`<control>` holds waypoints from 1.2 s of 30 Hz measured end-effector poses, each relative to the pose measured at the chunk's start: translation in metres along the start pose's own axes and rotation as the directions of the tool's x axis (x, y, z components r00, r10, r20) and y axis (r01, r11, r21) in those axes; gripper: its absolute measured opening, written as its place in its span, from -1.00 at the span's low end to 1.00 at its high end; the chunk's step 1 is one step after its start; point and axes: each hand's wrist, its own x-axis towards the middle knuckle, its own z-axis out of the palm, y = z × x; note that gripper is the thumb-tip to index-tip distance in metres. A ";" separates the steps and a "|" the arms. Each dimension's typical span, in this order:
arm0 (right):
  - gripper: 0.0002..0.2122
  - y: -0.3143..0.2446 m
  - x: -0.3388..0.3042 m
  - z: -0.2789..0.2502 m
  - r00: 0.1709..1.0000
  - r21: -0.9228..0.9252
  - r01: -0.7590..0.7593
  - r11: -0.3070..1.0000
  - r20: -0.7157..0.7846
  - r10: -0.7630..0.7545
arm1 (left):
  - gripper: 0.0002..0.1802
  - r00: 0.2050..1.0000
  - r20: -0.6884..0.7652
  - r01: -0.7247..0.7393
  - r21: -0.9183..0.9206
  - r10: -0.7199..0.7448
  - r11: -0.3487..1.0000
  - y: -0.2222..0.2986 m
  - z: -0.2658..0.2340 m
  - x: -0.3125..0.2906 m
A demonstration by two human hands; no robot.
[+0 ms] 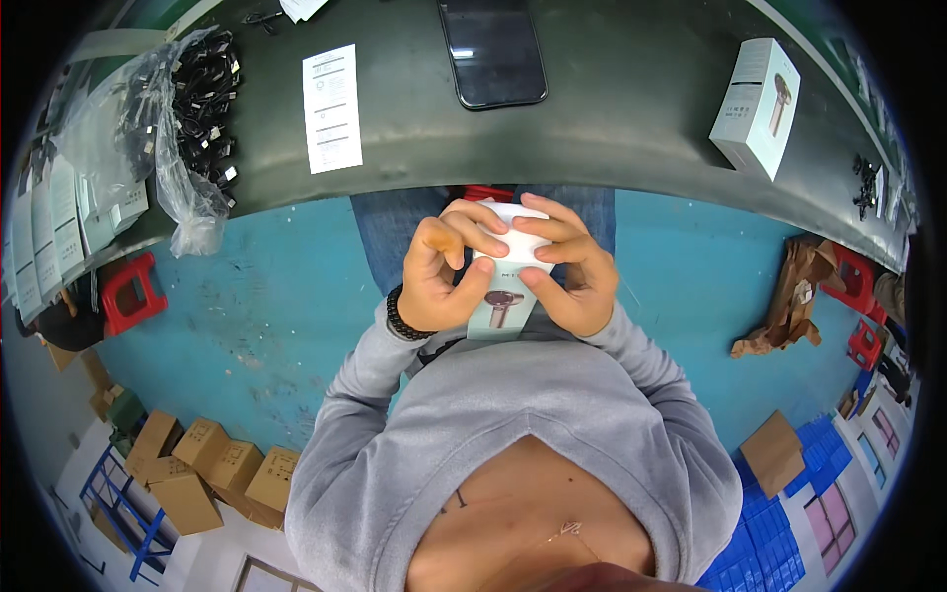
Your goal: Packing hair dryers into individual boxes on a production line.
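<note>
Close to my body, over my lap, I hold a small pale green box [500, 314] with a picture of a handheld device on its front. A white part [518, 235] shows at its upper end; whether it is a flap or an insert, I cannot tell. My left hand [441, 264] grips the box's left side, thumb on the front and fingers bent over the white part. On the other side my right hand [577, 268] pinches the right edge, its fingertips also on the white part. A similar carton [747, 113] stands on the dark table [612, 118] at the right.
On the table lie a black phone [496, 59], a printed sheet [332, 111] and bundled black cables [205, 109] beside a clear plastic bag [118, 128]. Pale cartons [64, 212] line the far left. Red stools [133, 294], cardboard boxes [202, 483] and crumpled brown paper [789, 301] are on the floor.
</note>
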 end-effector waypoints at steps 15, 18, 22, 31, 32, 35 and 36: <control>-0.77 -0.005 0.016 -0.011 0.969 -0.252 0.118 0.961 0.242 -0.055 | -0.70 0.995 0.009 -0.103 0.214 0.103 0.971 0.002 -0.006 -0.010; -0.76 -0.008 0.014 -0.013 0.968 -0.309 0.102 0.946 0.252 -0.022 | -0.70 0.992 0.069 -0.117 0.216 0.104 0.969 0.003 -0.007 -0.006; -0.74 -0.002 0.007 -0.010 0.981 -0.292 0.093 0.952 0.189 -0.038 | -0.68 0.999 0.029 -0.030 0.172 0.025 0.985 0.006 -0.008 -0.004; -0.12 -0.016 -0.016 -0.019 0.995 0.069 -0.046 0.997 -0.091 0.052 | -0.60 0.982 0.146 -0.139 0.136 0.119 0.981 0.019 0.039 0.045; -0.08 -0.022 -0.015 -0.032 0.998 -0.040 0.014 0.999 -0.058 -0.016 | -0.60 0.988 0.074 -0.144 0.100 0.137 0.985 0.027 0.055 0.063; -0.22 -0.050 -0.007 -0.065 0.971 -0.138 -0.024 0.990 -0.240 -0.010 | -0.60 0.982 0.016 -0.188 -0.058 0.189 0.980 0.029 0.102 0.116; -0.29 -0.065 0.002 -0.078 0.938 -0.099 -0.053 0.994 -0.347 0.015 | -0.65 0.972 0.010 -0.234 0.003 0.234 0.972 0.019 0.115 0.133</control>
